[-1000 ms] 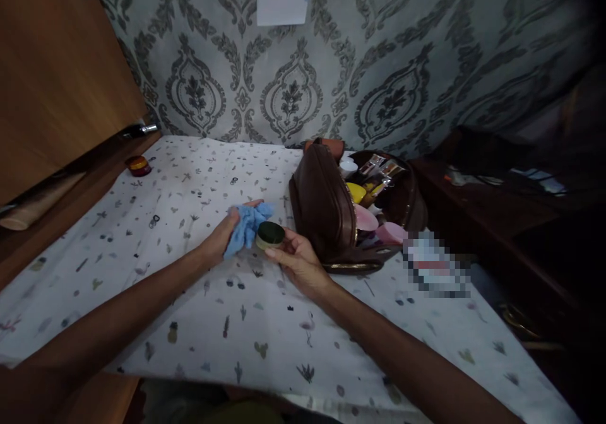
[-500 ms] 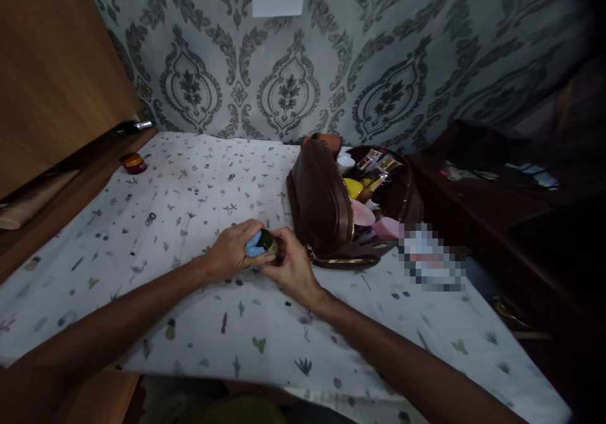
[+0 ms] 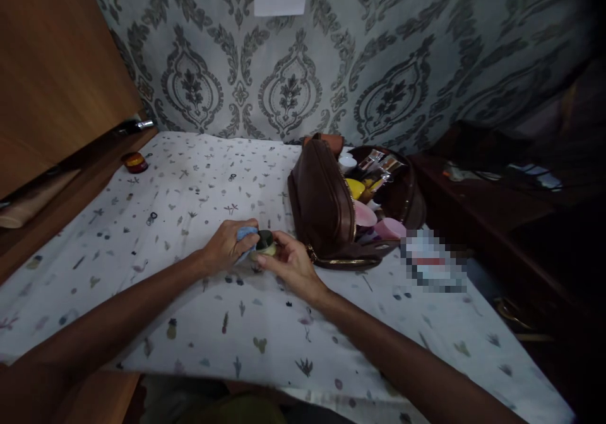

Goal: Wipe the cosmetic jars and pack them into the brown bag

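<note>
My left hand [image 3: 226, 246] is closed round a small blue cloth [image 3: 246, 233] and presses it against a little round jar [image 3: 264, 243] with a dark lid. My right hand [image 3: 290, 262] grips that jar from the right, fingers curled about its side. Both hands meet just above the white printed sheet [image 3: 189, 209], a little left of an open brown toiletry bag [image 3: 326, 206]. Most of the cloth is hidden inside my fingers.
The brown bag holds several small items, among them a yellow one [image 3: 355, 188], pink ones [image 3: 388, 227] and sachets [image 3: 379, 162]. A small red and yellow tin [image 3: 134, 161] sits at the sheet's far left. Wooden panels rise on the left; dark furniture stands at right.
My hands came together: the cloth, loose and spread a second ago, is now bunched in my left hand against the jar. The jar has turned slightly in my right fingers.
</note>
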Demonstrator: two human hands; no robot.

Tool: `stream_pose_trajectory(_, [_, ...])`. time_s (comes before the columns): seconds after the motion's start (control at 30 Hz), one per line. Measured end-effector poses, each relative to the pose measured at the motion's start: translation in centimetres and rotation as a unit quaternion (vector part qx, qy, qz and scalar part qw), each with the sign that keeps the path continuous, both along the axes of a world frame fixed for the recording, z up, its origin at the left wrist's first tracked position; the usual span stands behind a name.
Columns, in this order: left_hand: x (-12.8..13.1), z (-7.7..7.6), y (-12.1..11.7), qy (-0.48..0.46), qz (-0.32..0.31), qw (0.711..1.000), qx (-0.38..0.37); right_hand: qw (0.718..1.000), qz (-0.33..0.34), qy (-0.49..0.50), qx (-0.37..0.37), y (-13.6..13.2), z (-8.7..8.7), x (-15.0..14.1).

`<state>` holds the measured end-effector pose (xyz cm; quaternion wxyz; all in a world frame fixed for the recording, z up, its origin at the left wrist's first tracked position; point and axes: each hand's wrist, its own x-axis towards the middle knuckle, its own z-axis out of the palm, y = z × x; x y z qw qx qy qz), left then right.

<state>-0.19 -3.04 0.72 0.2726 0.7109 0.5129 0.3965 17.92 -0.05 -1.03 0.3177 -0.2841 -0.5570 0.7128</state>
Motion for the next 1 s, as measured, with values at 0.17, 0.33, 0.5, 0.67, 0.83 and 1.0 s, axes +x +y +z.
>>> stream_pose_trajectory(0.17, [0.3,-0.4,0.4,-0.084,0.098,0.99,-0.051,1.0,-0.009,-0.002,0.014,0.3,-1.0,-0.1])
stream_pose_trajectory(0.33, [0.5,-0.1,0.2,-0.072,0.051,0.996,0.007,0.97,-0.096,-0.061,0.215,0.5,-2.0,-0.1])
stream_pose_trajectory(0.5, [1.4,0.5,-0.8,0.036,0.019,0.999,-0.017,0.913,-0.1,-0.143,0.37,0.0,-1.2,0.5])
stream_pose_trajectory(0.67, [1.6,0.5,-0.6,-0.024,0.044,0.997,-0.058,0.897,-0.054,-0.127,0.42,-0.5,-0.8,0.6])
stream_pose_trajectory(0.83, [1.0,0.8,0.2,-0.107,0.063,0.99,-0.072,0.899,-0.075,-0.052,0.428,-0.4,-1.1,0.4])
stream_pose_trajectory(1.0, [0.3,3.5,-0.3,-0.009,-0.076,0.994,-0.076,0.895,-0.142,-0.044,0.422,-0.3,-0.3,0.6])
